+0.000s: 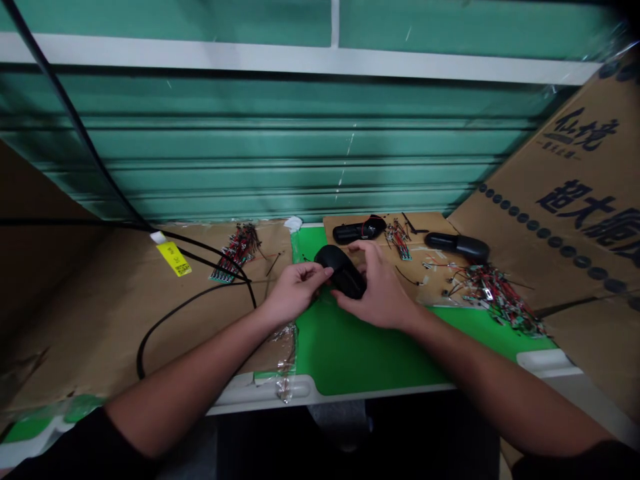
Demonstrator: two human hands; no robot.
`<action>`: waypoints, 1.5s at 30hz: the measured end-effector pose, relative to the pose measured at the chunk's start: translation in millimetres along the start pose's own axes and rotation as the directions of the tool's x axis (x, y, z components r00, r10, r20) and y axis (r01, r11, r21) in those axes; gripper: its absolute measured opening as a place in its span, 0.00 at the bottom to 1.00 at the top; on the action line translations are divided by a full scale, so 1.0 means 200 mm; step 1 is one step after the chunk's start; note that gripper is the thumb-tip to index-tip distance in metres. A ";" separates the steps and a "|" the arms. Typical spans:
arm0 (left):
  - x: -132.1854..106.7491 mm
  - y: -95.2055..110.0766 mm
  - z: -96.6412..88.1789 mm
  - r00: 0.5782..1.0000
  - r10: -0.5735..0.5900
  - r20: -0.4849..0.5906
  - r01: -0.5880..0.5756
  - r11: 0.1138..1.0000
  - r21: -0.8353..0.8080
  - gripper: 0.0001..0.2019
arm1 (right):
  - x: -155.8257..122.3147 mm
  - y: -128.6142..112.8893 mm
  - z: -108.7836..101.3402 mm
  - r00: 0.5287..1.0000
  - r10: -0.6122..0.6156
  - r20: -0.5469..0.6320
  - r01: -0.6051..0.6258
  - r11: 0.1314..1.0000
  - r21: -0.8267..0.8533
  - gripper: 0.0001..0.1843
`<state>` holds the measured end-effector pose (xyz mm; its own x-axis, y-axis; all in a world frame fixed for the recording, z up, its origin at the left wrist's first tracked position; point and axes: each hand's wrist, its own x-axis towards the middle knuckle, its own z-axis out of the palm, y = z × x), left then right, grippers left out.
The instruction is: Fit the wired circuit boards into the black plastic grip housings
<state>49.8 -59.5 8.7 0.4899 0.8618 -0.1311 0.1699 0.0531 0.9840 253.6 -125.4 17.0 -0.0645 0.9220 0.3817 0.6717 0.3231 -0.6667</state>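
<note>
Gripping a curved black plastic shell, the left hand and right hand are clamping it together, but a loose hold could drop it onto the bright green mat.

A black plastic shell, smooth and matt, is over the green mat, whose surface also looks smooth and matt. Left of the mat lies brown corrugated cardboard, dull and papery, crossed by a black rubbery cable beside a glossy yellow paper tag. Clear plastic tape glints at the mat's left edge. Beyond the mat rises a ribbed teal metal shutter, glossy with paint.
</note>
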 end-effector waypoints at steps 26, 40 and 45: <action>-0.02 0.02 -0.08 0.980 0.162 -0.117 0.038 0.422 0.906 0.14 | 0.02 0.02 -0.07 0.932 0.346 0.111 -0.235 0.806 -0.543 0.59; 0.03 0.01 -0.06 0.928 0.186 -0.322 -0.117 0.968 0.222 0.15 | 0.06 0.17 -0.09 0.938 0.313 0.148 -0.334 0.930 0.152 0.23; 0.03 0.01 -0.01 0.983 0.008 -0.184 -0.039 0.985 -0.166 0.25 | 0.05 0.22 -0.08 0.920 0.367 0.138 -0.375 0.926 0.036 0.25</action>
<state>51.1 -53.3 9.9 0.3255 0.9404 -0.0989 0.0068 0.1023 0.9947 294.2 -105.4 0.9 0.0852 0.9962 0.0186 0.6197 -0.0383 -0.7839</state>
